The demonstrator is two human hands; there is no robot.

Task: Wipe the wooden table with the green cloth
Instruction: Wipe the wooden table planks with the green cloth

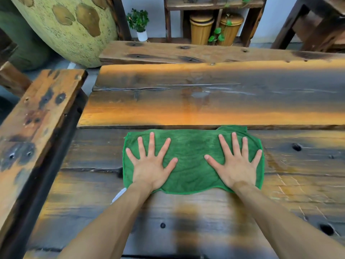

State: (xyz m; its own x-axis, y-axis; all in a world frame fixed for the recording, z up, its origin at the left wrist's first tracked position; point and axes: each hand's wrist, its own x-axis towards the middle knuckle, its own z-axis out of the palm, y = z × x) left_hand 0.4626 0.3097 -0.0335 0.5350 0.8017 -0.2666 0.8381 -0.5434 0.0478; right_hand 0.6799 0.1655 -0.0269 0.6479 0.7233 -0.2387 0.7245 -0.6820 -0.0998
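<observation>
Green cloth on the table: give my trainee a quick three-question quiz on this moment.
1. True or false: both hands lie flat on the cloth, fingers spread.
2. The cloth's far edge touches: A) a raised plank, B) a potted plant, C) a basket.
3. What white thing shows beside the left wrist?

Key
1. True: left hand and right hand press palms down.
2. A, the raised plank on the table.
3. The cloth's tag, probably.

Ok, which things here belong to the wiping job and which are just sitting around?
Job:
green cloth
wooden table
left hand
right hand

Lying about:
potted plant
two lidded wooden bins
large spotted pot
bench
</observation>
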